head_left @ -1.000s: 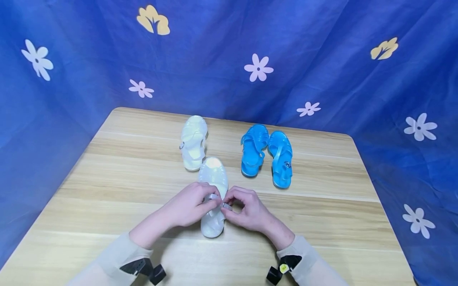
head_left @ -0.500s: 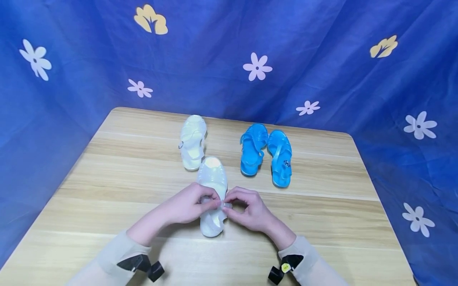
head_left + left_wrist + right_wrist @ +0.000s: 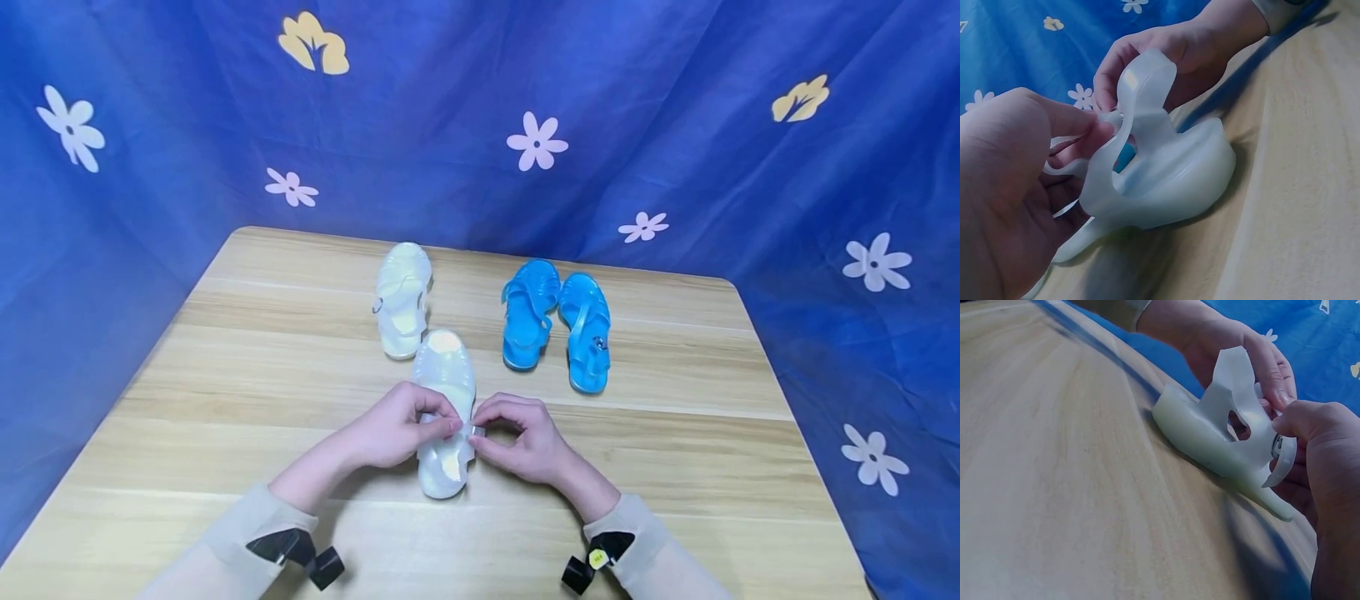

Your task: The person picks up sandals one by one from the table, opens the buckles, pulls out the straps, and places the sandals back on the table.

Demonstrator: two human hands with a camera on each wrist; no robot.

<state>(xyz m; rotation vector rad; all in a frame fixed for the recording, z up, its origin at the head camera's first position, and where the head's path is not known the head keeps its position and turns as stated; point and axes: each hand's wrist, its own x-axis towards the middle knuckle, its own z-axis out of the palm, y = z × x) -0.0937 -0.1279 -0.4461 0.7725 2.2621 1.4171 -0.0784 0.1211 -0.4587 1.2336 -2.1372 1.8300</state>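
A translucent white jelly sandal (image 3: 444, 367) lies toe away from me on the table, between both hands. My left hand (image 3: 397, 429) pinches its thin strap between thumb and fingers, close to the metal buckle (image 3: 1277, 447). From the other side, my right hand (image 3: 521, 437) pinches the buckle end, and a curved strap tail (image 3: 1284, 470) sticks out below that thumb. The fingertips of both hands almost meet over the sandal's right side. In the left wrist view the sandal's heel part (image 3: 1194, 169) stands free of the fingers. The left fingers partly hide the strap's tip.
Another white sandal (image 3: 402, 304) lies just beyond, close to the toe of the first. Back right of it are two blue jelly sandals, one (image 3: 529, 317) beside the other (image 3: 586, 333). A blue flowered curtain (image 3: 450, 125) hangs behind the wooden table (image 3: 675, 492).
The left fingertips have drawn slightly leftward, and the strap loop that showed above them is now hidden. The right hand keeps its pinch at the buckle with barely any shift.
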